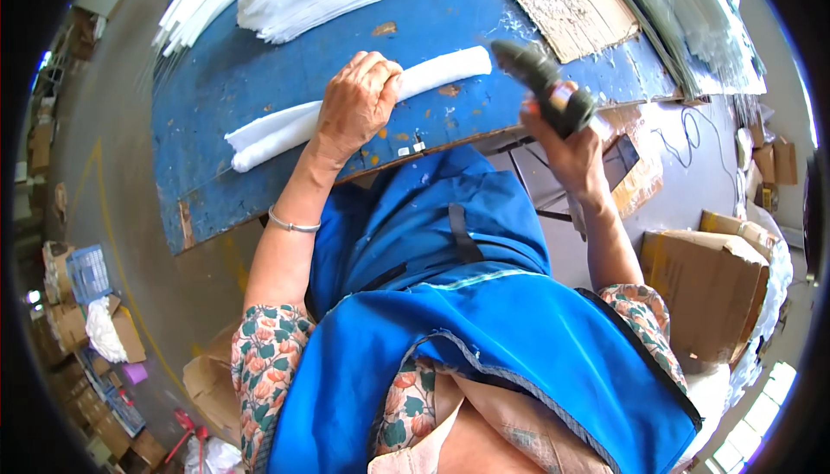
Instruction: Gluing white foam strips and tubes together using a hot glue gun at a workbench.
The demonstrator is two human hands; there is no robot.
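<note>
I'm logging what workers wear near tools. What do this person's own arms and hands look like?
Both hands are bare, no gloves. The left hand has a thin silver bangle on the wrist. Short floral sleeves, green and orange on pale cloth, cover only the upper arms. The right hand wears nothing visible.

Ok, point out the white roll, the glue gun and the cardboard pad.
white roll (437, 71), head view, on its right half.
glue gun (538, 76), head view, on its dark barrel.
cardboard pad (571, 12), head view, on its middle.
</note>
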